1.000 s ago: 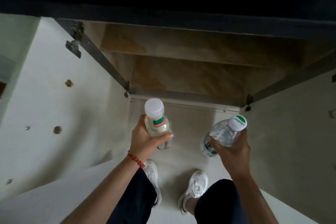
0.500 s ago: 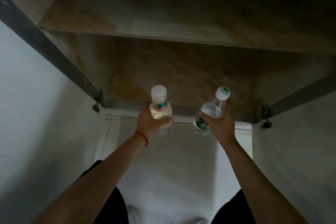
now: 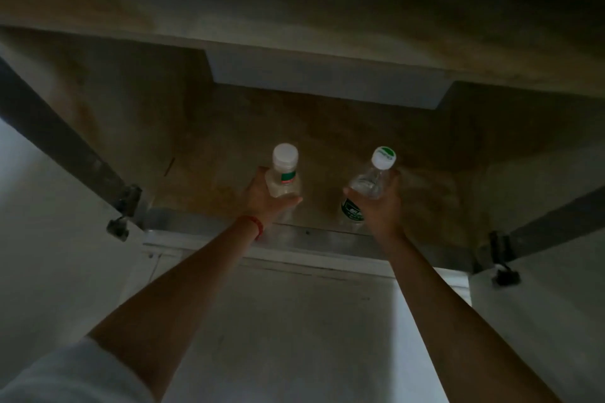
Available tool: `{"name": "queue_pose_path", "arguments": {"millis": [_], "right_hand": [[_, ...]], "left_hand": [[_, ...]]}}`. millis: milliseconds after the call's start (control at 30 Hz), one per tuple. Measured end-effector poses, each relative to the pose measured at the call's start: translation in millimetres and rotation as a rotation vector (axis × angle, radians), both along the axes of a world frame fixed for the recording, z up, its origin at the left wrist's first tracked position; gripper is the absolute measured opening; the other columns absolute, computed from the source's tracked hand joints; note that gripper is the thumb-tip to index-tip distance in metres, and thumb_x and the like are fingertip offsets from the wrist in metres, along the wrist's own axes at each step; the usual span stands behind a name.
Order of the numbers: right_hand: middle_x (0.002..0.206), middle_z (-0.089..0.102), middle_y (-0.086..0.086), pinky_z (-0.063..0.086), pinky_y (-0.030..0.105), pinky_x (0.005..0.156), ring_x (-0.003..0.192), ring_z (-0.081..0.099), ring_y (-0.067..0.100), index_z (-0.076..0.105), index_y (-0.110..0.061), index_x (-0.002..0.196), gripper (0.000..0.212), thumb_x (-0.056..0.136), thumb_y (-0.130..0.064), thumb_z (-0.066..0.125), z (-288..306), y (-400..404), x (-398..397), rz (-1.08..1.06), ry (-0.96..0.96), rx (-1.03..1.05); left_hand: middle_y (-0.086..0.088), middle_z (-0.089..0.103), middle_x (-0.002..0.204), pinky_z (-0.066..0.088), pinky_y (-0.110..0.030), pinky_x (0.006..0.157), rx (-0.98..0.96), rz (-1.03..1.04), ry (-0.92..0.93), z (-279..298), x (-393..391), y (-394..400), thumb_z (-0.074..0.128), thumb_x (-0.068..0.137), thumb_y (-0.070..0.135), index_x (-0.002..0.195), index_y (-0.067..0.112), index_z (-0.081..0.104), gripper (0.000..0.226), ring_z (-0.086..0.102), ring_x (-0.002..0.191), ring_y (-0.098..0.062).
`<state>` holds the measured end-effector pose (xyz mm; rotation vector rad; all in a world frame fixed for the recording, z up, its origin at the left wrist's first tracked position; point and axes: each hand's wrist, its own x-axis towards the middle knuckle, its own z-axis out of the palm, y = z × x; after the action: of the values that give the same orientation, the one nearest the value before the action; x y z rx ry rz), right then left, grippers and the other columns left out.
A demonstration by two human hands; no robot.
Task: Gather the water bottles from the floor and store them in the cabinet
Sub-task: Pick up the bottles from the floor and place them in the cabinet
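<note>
Left hand (image 3: 265, 198): I'm gripping the red-label bottle (image 3: 284, 177) over the cabinet shelf (image 3: 209, 173).
Right hand (image 3: 379, 206): gripping the green-label bottle (image 3: 370, 186) — tilted.
Placing: I'm aiming upright, bases flat — then letting go.

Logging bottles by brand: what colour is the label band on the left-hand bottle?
Red, with a thin green edge, on the left-hand bottle; head view, dim.

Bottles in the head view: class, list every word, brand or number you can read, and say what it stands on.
None can be read.
Left bottle, red and green label: blurred.
Right bottle, dark green label with white marks: too blurred.
Right bottle's cap, green patch: print illegible.
</note>
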<state>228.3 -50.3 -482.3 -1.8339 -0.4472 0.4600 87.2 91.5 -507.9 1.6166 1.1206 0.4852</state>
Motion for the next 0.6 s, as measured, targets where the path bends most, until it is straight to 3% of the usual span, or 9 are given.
{"name": "queue_pose_path", "arguments": {"millis": [67, 100, 133, 200, 333, 400, 467, 533, 600], "right_hand": [[0.131, 0.052, 0.014, 0.045, 0.044, 0.102, 0.119, 0.051, 0.027, 0.039, -0.008, 0.128, 0.079, 0.061, -0.002, 0.081, -14, 1, 5, 0.031, 0.059, 0.015], [0.131, 0.051, 0.015, 0.049, 0.041, 0.098, 0.118, 0.051, 0.027, 0.038, -0.005, 0.129, 0.081, 0.06, 0.003, 0.079, -21, 1, 7, 0.041, 0.092, 0.032], [0.132, 0.048, 0.015, 0.054, 0.029, 0.089, 0.115, 0.051, 0.025, 0.036, -0.002, 0.13, 0.082, 0.06, 0.009, 0.077, -26, 0, 9, 0.052, 0.114, 0.047], [0.128, 0.047, 0.014, 0.05, 0.006, 0.071, 0.108, 0.05, 0.019, 0.034, 0.002, 0.131, 0.083, 0.06, 0.015, 0.075, -31, -1, 10, 0.09, 0.097, 0.057], [0.125, 0.055, 0.002, 0.045, 0.026, 0.094, 0.115, 0.053, 0.017, 0.038, -0.013, 0.131, 0.086, 0.058, -0.011, 0.084, -55, -9, 15, 0.165, 0.025, -0.093], [0.123, 0.061, 0.006, 0.048, 0.033, 0.093, 0.113, 0.058, 0.023, 0.044, -0.013, 0.129, 0.076, 0.064, -0.025, 0.081, -69, -19, 12, 0.195, -0.031, -0.261], [0.116, 0.065, 0.006, 0.05, 0.035, 0.09, 0.107, 0.061, 0.024, 0.048, -0.01, 0.127, 0.07, 0.067, -0.031, 0.078, -84, -26, 8, 0.143, -0.087, -0.294], [0.113, 0.066, 0.009, 0.05, 0.036, 0.088, 0.104, 0.061, 0.025, 0.05, -0.008, 0.124, 0.064, 0.069, -0.024, 0.077, -91, -23, 7, 0.094, -0.096, -0.277], [0.114, 0.064, 0.015, 0.047, 0.033, 0.084, 0.106, 0.06, 0.031, 0.05, -0.004, 0.121, 0.056, 0.072, -0.013, 0.075, -93, -11, 11, 0.083, -0.067, -0.296]], "left_hand": [[-0.008, 0.058, 0.119, 0.046, -0.038, 0.098, 0.016, -0.003, 0.02, -12, 3, 3, 0.085, 0.055, 0.017, 0.119, 0.01, 0.046, 0.076, 0.056, 0.109, -0.022], [-0.006, 0.057, 0.119, 0.046, -0.037, 0.098, 0.012, 0.014, 0.016, -19, 3, 4, 0.085, 0.055, 0.017, 0.119, 0.01, 0.046, 0.075, 0.055, 0.109, -0.022], [-0.006, 0.057, 0.118, 0.047, -0.038, 0.096, 0.0, 0.042, 0.0, -23, 1, 4, 0.085, 0.056, 0.017, 0.117, 0.01, 0.046, 0.073, 0.056, 0.108, -0.022], [-0.005, 0.06, 0.111, 0.049, -0.035, 0.088, -0.023, 0.09, -0.039, -30, -1, 5, 0.083, 0.058, 0.012, 0.116, 0.01, 0.046, 0.068, 0.059, 0.103, -0.022], [-0.003, 0.06, 0.107, 0.05, -0.035, 0.09, -0.038, 0.053, -0.072, -36, -2, 9, 0.082, 0.059, 0.006, 0.116, 0.008, 0.045, 0.068, 0.06, 0.101, -0.021], [-0.004, 0.061, 0.107, 0.053, -0.036, 0.089, -0.05, 0.01, -0.08, -40, -2, 11, 0.081, 0.059, 0.005, 0.111, 0.011, 0.046, 0.063, 0.061, 0.101, -0.022], [-0.002, 0.06, 0.109, 0.053, -0.037, 0.089, -0.065, -0.01, -0.066, -45, -4, 13, 0.083, 0.056, 0.012, 0.106, 0.025, 0.045, 0.065, 0.061, 0.104, -0.023], [-0.003, 0.061, 0.111, 0.051, -0.045, 0.093, -0.065, -0.015, -0.064, -46, -5, 16, 0.084, 0.045, 0.029, 0.101, 0.036, 0.045, 0.069, 0.061, 0.108, -0.026], [-0.006, 0.061, 0.114, 0.049, -0.043, 0.095, -0.046, -0.032, -0.037, -49, -1, 22, 0.084, 0.045, 0.031, 0.108, 0.029, 0.046, 0.074, 0.06, 0.108, -0.025]]}}
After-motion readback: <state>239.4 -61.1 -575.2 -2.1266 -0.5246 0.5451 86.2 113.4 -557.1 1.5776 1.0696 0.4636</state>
